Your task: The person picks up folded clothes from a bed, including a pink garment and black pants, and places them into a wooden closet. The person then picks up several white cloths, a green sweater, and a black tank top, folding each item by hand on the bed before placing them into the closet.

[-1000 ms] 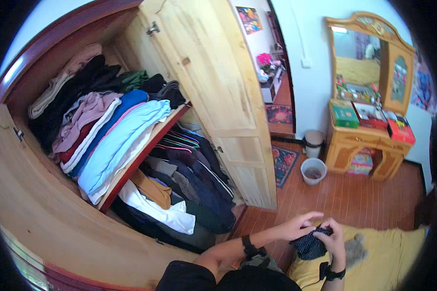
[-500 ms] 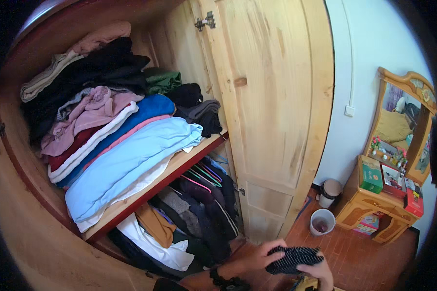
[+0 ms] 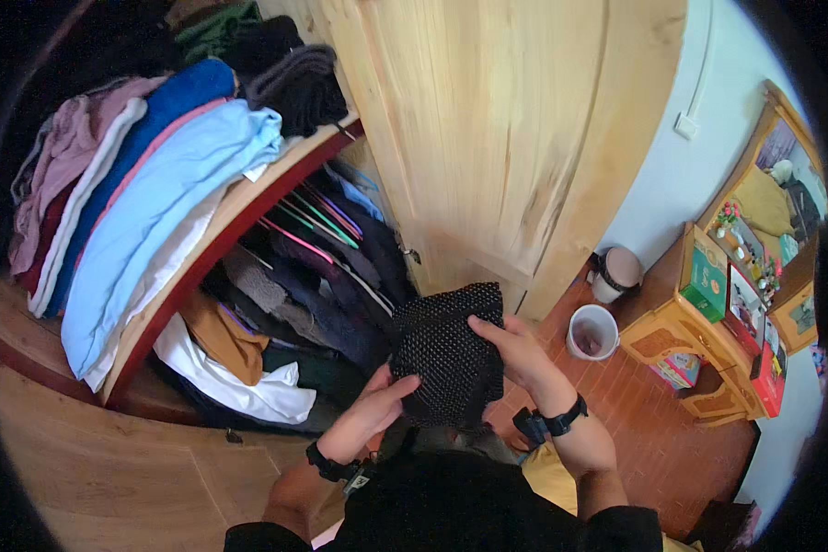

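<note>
Between my two hands is a folded black cloth (image 3: pixel 451 354) with small white dots, its exact kind not plain. My left hand (image 3: pixel 374 411) grips its lower left edge, thumb on top and fingers hidden beneath. On its right edge, my right hand (image 3: pixel 515 352) pinches it with the thumb over the front. The cloth hangs in front of my black shirt (image 3: pixel 460 501), near the open wardrobe door (image 3: pixel 488 147). Left of it, folded clothes, among them a light blue one (image 3: pixel 170 175), lie stacked on the wardrobe shelf (image 3: pixel 221 244).
Under the shelf, garments hang on coloured hangers (image 3: pixel 317 225), and a white cloth (image 3: pixel 248 386) droops low. On the tiled floor (image 3: pixel 607 437) stand a grey bucket (image 3: pixel 592 333) and a lidded bin (image 3: pixel 616 273). A wooden dressing table (image 3: pixel 658 313) with boxes is at the right.
My view has turned down and to the right. The dotted cloth is now opened wider and held facing me, closer to the middle; before, it was a narrow bundle lower right.
</note>
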{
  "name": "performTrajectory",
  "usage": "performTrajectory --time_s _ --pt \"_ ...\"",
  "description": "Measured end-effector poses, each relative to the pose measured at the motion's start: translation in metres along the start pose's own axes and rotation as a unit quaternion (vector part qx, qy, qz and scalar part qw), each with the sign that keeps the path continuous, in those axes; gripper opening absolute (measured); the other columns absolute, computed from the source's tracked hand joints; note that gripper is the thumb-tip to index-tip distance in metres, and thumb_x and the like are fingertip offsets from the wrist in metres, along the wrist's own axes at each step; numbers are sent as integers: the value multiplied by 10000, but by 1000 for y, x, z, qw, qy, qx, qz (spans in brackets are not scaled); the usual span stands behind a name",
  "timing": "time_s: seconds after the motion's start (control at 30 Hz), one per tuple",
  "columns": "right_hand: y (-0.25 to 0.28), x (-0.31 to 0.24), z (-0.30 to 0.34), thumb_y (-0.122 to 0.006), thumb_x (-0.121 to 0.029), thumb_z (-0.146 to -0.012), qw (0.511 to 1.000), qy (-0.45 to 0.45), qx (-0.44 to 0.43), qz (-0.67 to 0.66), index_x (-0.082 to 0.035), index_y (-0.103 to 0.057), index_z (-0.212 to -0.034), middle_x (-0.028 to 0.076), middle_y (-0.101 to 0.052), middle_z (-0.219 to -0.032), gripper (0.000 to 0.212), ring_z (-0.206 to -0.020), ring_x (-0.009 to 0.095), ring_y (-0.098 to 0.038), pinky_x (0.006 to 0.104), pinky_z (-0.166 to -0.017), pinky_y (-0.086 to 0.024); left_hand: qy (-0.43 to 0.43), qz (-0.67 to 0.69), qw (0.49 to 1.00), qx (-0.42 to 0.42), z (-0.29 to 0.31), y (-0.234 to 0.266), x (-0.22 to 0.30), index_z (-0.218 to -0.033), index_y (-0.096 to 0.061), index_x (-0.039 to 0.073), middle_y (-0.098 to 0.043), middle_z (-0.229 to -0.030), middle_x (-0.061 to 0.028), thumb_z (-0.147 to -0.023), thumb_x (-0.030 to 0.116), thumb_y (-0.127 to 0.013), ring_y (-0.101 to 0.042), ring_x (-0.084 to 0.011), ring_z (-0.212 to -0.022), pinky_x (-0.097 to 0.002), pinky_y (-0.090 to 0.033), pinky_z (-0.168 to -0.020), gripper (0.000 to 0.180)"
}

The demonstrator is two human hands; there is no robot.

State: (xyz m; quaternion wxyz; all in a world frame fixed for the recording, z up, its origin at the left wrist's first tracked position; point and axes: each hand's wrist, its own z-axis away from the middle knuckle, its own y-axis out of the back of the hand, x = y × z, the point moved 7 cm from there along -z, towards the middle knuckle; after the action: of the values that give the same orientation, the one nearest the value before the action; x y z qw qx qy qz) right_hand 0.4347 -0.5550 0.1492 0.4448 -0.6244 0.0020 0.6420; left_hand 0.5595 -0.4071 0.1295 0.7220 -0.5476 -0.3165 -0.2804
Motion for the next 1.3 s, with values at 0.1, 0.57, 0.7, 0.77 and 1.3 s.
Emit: performTrajectory --time_s 0.1,0.57,0.7,0.77,1.3 --pt "16 43 -4 -667 -219 -943 985 -133 -30 -105 -25 -573 -1267 51 -678 -1137 389 -1022 162 -640 314 -924 -507 28 -8 996 83 0 16 -15 -1364 -495 24 -589 -1312 -113 -958 62 -586 -587 -233 -1173 -383 -478 -1013 418" --pt "-55 -31 -19 -545 28 -834 898 172 -332 229 12 -717 -1092 138 -667 -1135 311 -1042 260 -629 332 -931 -465 -95 -34 994 33 4 48 52 -1240 -535 -28 -632 -1183 -113 -880 13 -559 -623 -224 -1069 -338 -496 -934 363" --pt "-76 -47 -31 -520 -9 -801 862 170 -398 264 -73 -723 -1158 181 -616 -1211 415 -1133 315 -576 370 -1004 -415 -50 -48 998 9 0 33 83 -1105 -565 -13 -619 -1053 -109 -899 304 -563 -620 -239 -959 -345 -506 -837 377" --pt "-85 -65 -18 -544 -49 -795 867 173 -397 248 -77 -712 -1178 187 -592 -1236 419 -1155 322 -556 385 -1022 -399 -58 38 998 2 -7 63 67 -1098 -556 3 -612 -1041 -115 -909 454 -502 -604 -250 -983 -384 -500 -874 492" --pt "-124 -18 -84 -707 -270 -893 820 226 -406 334 -3 -536 -1297 170 -562 -1291 514 -1157 227 -532 384 -985 -429 -172 -428 883 93 17 -13 178 -1391 -439 56 -509 -1310 -145 -817 -3 -709 -526 -258 -1176 -369 -433 -1000 637"
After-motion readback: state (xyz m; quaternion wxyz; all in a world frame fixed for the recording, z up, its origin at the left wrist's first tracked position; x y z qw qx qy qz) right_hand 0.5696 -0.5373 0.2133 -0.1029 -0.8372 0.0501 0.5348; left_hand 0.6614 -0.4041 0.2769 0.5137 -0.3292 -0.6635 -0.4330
